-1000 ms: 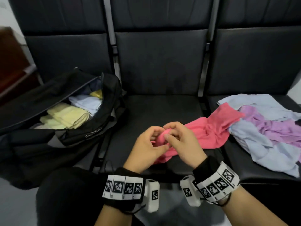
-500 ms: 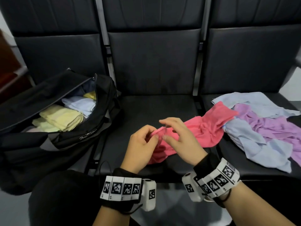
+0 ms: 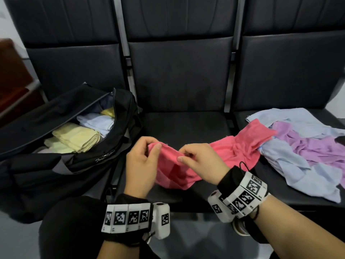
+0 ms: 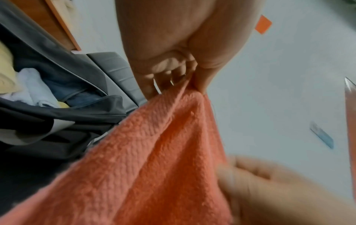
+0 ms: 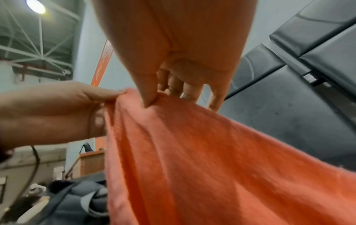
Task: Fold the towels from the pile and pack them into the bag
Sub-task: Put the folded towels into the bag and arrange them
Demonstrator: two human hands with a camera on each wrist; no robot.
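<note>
Both hands are on the pink towel [image 3: 233, 152] over the middle seat [image 3: 183, 126]. The left hand [image 3: 141, 165] pinches the towel's top edge between thumb and curled fingers, a tight grip, and the right hand [image 3: 201, 161] pinches the same edge just to its right, thumb pressed against the fingertips. Between the two grips the edge runs short and nearly taut; the rest of the cloth sags below the hands and trails right, its far end lying on the pile [image 3: 302, 146] of blue and purple towels on the right seat. On the left seat sits the black bag [image 3: 61, 165], unzipped and open, with folded yellow towels [image 3: 74, 139] near the front and pale blue ones [image 3: 97, 122] behind them.
</note>
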